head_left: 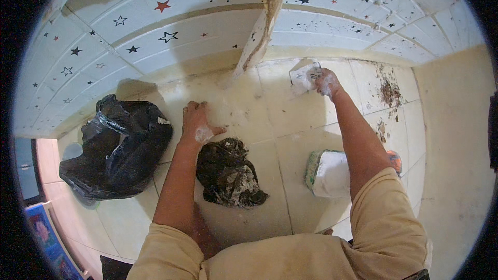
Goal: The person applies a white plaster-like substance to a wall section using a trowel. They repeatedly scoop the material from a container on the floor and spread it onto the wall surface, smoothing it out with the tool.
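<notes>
My right hand (327,83), dusted with white, is closed on a whitish piece with dark marks (303,77). It lies low at the foot of the tiled wall; whether it is cloth, paper or plastic I cannot tell. Fingers spread, my left hand (199,123) rests on the pale tiled floor (249,119), with a white smear near the thumb. Just below that hand is a crumpled dark plastic bag (231,173) coated in whitish powder or paste. A larger black plastic bag (124,150) stands to its left.
A white container (332,173) with a green side stands beside my right forearm, and an orange item (395,162) shows partly behind it. Brown debris (390,93) lies near the right wall. A stained upright edge (265,21) juts from the star-patterned wall (171,21).
</notes>
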The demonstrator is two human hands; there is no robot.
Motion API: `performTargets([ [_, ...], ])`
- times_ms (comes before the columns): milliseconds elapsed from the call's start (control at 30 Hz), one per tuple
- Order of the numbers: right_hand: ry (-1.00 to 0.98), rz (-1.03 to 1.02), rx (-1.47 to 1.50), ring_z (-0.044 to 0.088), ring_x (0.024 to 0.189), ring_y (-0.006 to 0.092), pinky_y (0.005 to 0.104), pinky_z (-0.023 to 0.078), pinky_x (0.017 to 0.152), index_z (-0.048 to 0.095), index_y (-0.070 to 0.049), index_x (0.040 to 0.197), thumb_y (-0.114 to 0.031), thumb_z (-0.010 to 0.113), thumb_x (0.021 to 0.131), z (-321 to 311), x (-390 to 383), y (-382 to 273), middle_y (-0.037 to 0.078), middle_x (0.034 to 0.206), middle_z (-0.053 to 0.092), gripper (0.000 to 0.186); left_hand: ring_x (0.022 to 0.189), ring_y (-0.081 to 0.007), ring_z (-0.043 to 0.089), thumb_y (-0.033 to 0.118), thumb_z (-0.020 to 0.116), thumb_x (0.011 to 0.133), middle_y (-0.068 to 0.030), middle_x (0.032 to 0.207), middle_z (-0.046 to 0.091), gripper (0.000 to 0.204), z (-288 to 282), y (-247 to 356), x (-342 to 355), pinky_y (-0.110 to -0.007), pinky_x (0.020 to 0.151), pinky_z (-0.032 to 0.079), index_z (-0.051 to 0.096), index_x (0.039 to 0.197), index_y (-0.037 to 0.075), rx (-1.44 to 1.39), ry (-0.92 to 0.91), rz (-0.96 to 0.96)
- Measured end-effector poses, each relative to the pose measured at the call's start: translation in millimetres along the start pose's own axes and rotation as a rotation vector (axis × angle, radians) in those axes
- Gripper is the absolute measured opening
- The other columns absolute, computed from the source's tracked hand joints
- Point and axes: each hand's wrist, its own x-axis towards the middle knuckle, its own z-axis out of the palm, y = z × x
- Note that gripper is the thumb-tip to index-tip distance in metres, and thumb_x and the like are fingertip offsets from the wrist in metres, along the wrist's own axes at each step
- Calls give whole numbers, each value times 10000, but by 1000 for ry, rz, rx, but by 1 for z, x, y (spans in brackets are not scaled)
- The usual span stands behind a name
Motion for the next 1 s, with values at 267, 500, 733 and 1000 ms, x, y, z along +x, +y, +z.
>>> performTargets([
  [267, -45, -355, -921, 613, 847, 326, 400, 491, 759, 573, 11, 962, -133, 580, 709, 129, 4, 16, 217, 838, 627, 291, 1021, -378, 536, 280, 859, 511, -221, 1103, 511, 799, 28, 10, 2, -395, 891, 458, 516, 1157, -44, -35, 35, 65],
  [500, -37, -287, -677, 591, 883, 390, 433, 465, 796, 549, 35, 950, -130, 596, 705, 138, -66, 16, 252, 898, 606, 299, 953, -359, 554, 230, 813, 584, -183, 983, 542, 558, 31, 28, 1, -410, 862, 455, 610, 1051, 0, -184, -2, 76],
  [733, -198, -48, -470, 576, 660, 224, 350, 493, 597, 554, 19, 989, -63, 565, 706, 90, -43, 19, 130, 814, 604, 295, 1027, -374, 521, 244, 852, 510, -208, 1058, 521, 774, 23, 23, 1, -403, 927, 431, 532, 1164, -19, -237, 5, 64],
  [1000, 58, 146, -755, 599, 613, 186, 318, 500, 530, 662, -86, 920, -108, 615, 691, -107, -22, 34, 107, 797, 652, 235, 1085, -392, 491, 231, 863, 468, -244, 1163, 477, 899, 26, 22, -1, -402, 949, 424, 464, 1223, -49, -217, 15, 102],
])
